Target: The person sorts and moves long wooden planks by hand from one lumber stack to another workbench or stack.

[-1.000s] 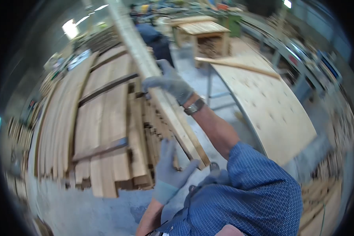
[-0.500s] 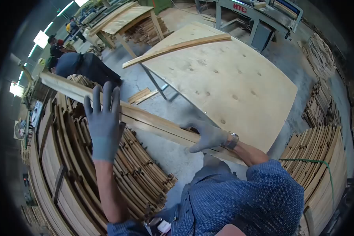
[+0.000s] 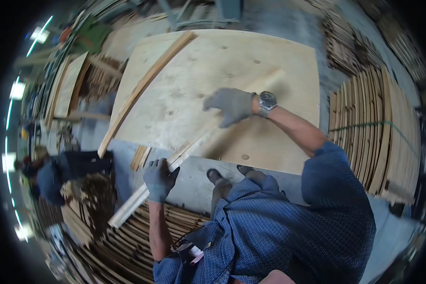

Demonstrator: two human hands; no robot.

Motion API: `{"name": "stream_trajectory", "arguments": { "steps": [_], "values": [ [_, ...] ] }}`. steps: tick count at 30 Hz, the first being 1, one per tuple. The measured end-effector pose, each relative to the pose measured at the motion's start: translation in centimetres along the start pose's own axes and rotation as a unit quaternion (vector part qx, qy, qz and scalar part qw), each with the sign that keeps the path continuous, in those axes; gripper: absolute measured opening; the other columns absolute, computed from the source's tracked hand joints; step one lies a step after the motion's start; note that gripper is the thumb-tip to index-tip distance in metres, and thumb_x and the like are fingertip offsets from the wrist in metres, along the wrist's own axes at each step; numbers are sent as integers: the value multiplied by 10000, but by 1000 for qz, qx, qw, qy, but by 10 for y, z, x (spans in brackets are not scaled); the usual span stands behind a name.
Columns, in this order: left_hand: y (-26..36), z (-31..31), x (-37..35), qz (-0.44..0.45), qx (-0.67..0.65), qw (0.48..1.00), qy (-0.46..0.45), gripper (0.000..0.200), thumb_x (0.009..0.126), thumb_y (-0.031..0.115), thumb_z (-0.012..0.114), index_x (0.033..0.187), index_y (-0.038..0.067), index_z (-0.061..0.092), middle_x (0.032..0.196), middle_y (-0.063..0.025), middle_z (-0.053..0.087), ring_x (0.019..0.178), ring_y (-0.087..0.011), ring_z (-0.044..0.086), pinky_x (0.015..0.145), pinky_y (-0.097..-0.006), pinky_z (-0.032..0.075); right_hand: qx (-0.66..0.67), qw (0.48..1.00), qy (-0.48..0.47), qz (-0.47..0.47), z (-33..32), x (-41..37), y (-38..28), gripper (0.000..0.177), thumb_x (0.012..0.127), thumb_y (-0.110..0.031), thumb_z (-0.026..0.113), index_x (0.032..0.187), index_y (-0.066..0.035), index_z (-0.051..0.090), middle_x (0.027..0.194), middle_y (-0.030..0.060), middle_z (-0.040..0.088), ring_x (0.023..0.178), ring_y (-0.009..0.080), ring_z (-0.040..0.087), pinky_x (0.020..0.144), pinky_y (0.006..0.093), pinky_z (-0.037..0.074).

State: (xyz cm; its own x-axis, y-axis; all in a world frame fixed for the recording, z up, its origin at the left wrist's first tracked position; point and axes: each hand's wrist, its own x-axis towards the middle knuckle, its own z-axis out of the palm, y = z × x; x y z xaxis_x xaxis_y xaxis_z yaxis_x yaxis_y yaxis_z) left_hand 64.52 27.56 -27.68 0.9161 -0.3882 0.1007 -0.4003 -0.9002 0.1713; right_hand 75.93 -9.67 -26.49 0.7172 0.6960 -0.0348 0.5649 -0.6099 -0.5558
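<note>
A long wooden plank (image 3: 133,204) slants over the near edge of the plywood-topped table (image 3: 288,61), its far end smeared by motion. My left hand (image 3: 160,182), in a grey glove, is closed round the plank's lower part. Higher along the plank, my gloved right hand (image 3: 232,106) hovers over it with thumb and fingers apart, wearing a watch (image 3: 267,101) at the wrist. Another wooden strip (image 3: 144,90) lies across the left side of the tabletop.
Stacked slats (image 3: 146,236) stand close below my left arm. A strapped stack of slatted wood (image 3: 364,132) stands at the right. A bent-over person (image 3: 64,173) is at the left, near short wood pieces (image 3: 139,157) on the floor.
My view has turned toward the tabletop. The plank has swung from over the stacked slats to above the table, and my left hand has gone from spread fingers to gripping it.
</note>
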Motion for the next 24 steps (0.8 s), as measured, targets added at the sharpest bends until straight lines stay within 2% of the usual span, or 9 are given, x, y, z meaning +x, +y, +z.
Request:
{"name": "stream_trajectory", "arguments": {
  "steps": [2,5,7,9,11,14,15,17,24],
  "values": [
    [-15,24,27,-48,0,999,-9,362,730,362,855,817,108,613,797,-98,649,821,-337,629,697,-462,506,-13,965,256,-46,12,18,9,609,778,-413,798,1258,-96,599,1125,165,675,1039,361,653,932,472,504],
    [-43,49,62,-92,12,996,5,376,749,396,840,764,105,602,800,-109,657,831,-342,636,709,-468,514,134,913,370,109,47,29,-10,521,838,-420,770,1209,-82,630,1020,138,716,876,349,685,804,467,546],
    [-68,67,89,-97,21,995,18,376,764,419,821,764,105,615,808,-115,667,840,-344,642,724,-476,521,217,902,316,200,78,27,-19,508,858,-426,774,1175,-55,636,1004,135,719,849,295,697,797,403,563],
    [-90,81,112,-107,15,994,30,363,765,410,822,755,109,619,817,-119,672,846,-348,646,729,-483,529,225,874,341,262,122,24,-26,459,864,-399,788,1104,-35,645,953,127,720,866,251,709,806,369,571],
    [-113,107,132,-136,5,990,26,371,758,421,823,752,106,626,832,-121,681,860,-349,658,736,-479,540,271,834,344,336,148,20,-36,416,866,-366,792,1049,-21,648,954,127,728,885,239,725,810,363,575],
    [-138,136,152,-155,-14,987,-32,384,750,435,822,773,98,639,851,-127,685,876,-345,667,740,-475,546,295,800,292,434,168,22,-55,389,883,-349,774,1038,-17,645,968,133,739,897,229,734,807,368,577],
    [-141,128,157,-165,-29,984,-65,402,748,450,814,800,87,650,872,-139,686,879,-346,671,737,-480,548,307,794,286,440,173,28,-61,384,887,-347,766,1043,-17,646,970,138,741,894,234,736,804,369,577],
    [-147,131,155,-153,-29,986,-58,410,751,456,810,819,84,651,880,-141,687,870,-348,672,735,-483,548,332,782,271,452,180,34,-72,375,896,-343,752,1051,-18,648,975,149,746,890,246,740,799,371,577],
    [-149,123,159,-173,-56,976,-120,443,757,480,801,856,77,642,902,-135,689,883,-351,678,737,-490,546,273,826,192,455,185,63,-68,404,905,-349,741,1122,-19,654,1015,171,747,920,280,736,820,383,576]
  ]
}}
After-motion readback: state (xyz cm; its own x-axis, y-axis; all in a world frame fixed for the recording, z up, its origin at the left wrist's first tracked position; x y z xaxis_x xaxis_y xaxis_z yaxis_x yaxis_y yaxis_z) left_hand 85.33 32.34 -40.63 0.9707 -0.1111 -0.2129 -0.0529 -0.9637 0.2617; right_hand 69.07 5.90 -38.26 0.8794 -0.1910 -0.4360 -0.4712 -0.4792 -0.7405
